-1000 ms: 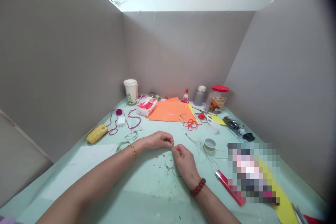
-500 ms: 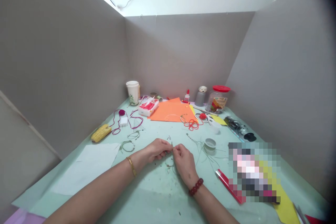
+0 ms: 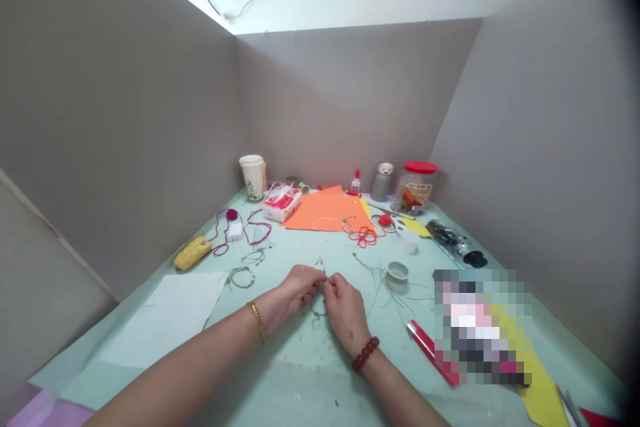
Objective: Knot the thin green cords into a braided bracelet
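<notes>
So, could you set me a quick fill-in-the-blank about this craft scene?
The left hand wears a ____ bracelet.
The right hand wears a bracelet of red ____.
The large craft paper sheet below the glue bottle is ____.
The plastic jar has a ____ lid.

Missing words: gold; beads; orange; red.

Left hand (image 3: 300, 288) and right hand (image 3: 345, 312) pinch thin green wire (image 3: 316, 312) over a pale green tabletop (image 3: 280, 373).

Gold link bracelet (image 3: 257, 321) on left wrist (image 3: 270, 310); dark-red bead bracelet (image 3: 365, 354) on right wrist (image 3: 354, 337).
</notes>
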Demonstrator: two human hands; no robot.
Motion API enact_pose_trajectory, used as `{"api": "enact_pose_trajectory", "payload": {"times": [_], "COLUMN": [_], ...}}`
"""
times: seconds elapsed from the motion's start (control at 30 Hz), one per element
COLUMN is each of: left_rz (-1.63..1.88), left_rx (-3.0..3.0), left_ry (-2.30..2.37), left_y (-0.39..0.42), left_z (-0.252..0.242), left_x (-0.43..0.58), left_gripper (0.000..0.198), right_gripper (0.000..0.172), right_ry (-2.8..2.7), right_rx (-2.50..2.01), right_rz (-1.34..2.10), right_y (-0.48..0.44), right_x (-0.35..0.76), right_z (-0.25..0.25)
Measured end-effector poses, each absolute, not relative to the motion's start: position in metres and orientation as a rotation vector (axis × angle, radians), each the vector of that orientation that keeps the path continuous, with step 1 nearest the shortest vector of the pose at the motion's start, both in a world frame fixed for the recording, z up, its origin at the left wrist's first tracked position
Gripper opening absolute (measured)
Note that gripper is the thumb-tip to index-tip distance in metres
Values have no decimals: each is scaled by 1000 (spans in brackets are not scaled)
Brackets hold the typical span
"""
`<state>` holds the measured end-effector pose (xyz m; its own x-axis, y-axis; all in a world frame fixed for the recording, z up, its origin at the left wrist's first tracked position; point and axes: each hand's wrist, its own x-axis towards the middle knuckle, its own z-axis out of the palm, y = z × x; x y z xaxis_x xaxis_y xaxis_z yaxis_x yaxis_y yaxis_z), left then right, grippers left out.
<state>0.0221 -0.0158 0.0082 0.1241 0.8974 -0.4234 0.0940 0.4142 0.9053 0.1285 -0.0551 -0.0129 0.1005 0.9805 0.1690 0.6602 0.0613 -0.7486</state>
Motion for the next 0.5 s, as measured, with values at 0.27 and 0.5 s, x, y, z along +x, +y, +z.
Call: {"api": "enact_pose_trajectory", "payload": {"times": [0.27, 0.5], "left_rz": [846, 928], "left_rx": [875, 844], "left_ry": [1384, 1385], "left_y": [-19, -24], "left_z": [8, 8], "left_x": [33, 39], "left_gripper": [21, 21], "right_gripper": [20, 20], "right_ry": [-1699, -1753], "right_rx": [-1666, -1641], "right_rz": [542, 520], "right_y": [-54, -55], "right_x": [129, 129], "right_z": [-14, -15]}}
